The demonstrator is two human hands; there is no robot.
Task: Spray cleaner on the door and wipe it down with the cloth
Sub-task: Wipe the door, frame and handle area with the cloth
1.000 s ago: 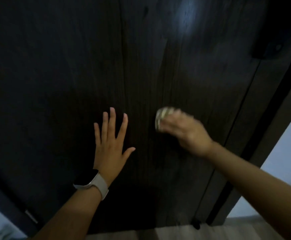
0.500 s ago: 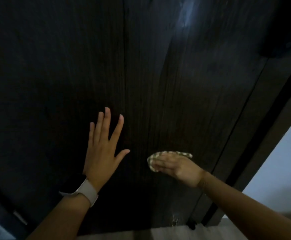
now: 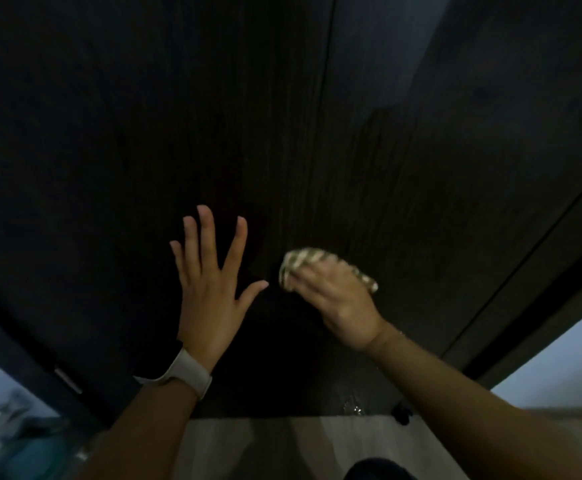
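A dark wooden door [image 3: 317, 133] fills most of the head view. My left hand [image 3: 210, 289] lies flat against its lower part with the fingers spread; a white watch band circles that wrist. To the right, my right hand [image 3: 338, 299] presses a pale checked cloth [image 3: 303, 259] against the door. The cloth is bunched under the fingers and shows only along their top and left edge. No spray bottle can be seen.
The door frame [image 3: 525, 289] runs diagonally at the right, with a pale wall [image 3: 577, 358] beyond it. Light wood floor [image 3: 282, 445] lies below the door's bottom edge. A small dark door stop [image 3: 402, 414] sits at the lower right corner. Blurred objects [image 3: 12, 438] sit at the lower left.
My right hand with the cloth swept down the door and has come back up toward my left hand. The left hand has stayed flat on the door.
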